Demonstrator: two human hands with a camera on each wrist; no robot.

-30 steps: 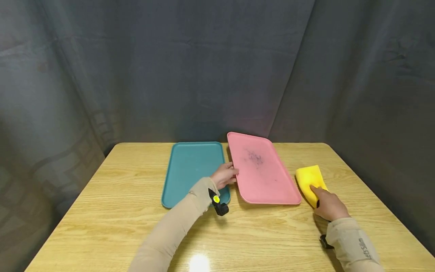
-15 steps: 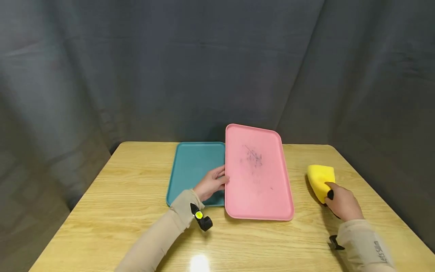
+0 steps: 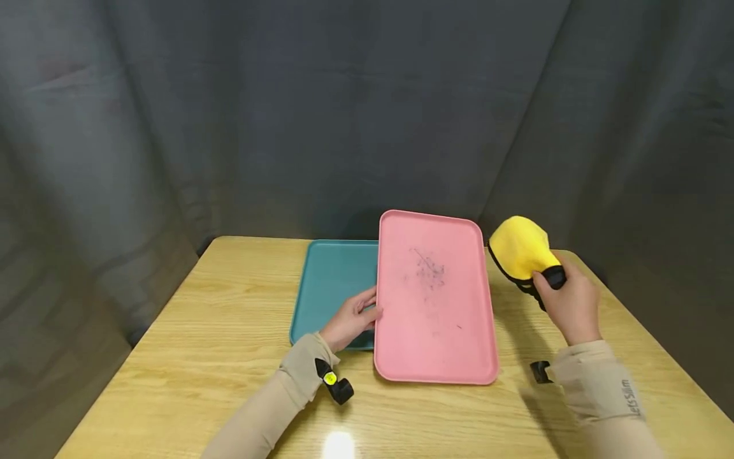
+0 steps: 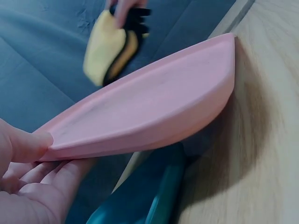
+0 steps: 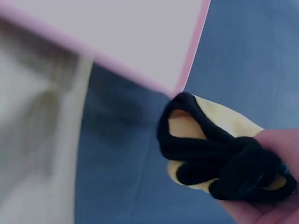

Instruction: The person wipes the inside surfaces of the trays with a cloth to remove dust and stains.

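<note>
My left hand (image 3: 351,319) pinches the left edge of a pink tray (image 3: 432,344), thumb on top and fingers beneath, as the left wrist view shows. The tray is tilted up off the table and bears dark scribble-like marks (image 3: 430,271) near its middle. In my right hand (image 3: 573,303) is a yellow cloth (image 3: 518,245) with black edging, folded and gripped at its lower end. It hangs in the air just right of the tray's upper right side. Behind the pink tray's left side a teal tray (image 3: 338,280) lies on the table, partly covered.
The wooden table (image 3: 229,306) stretches out on both sides of the trays. A dark grey curtain (image 3: 344,115) hangs behind the table and along its sides.
My left hand has raised and tilted the pink tray toward me. My right hand has lifted the yellow cloth off the table, up and then left toward the tray.
</note>
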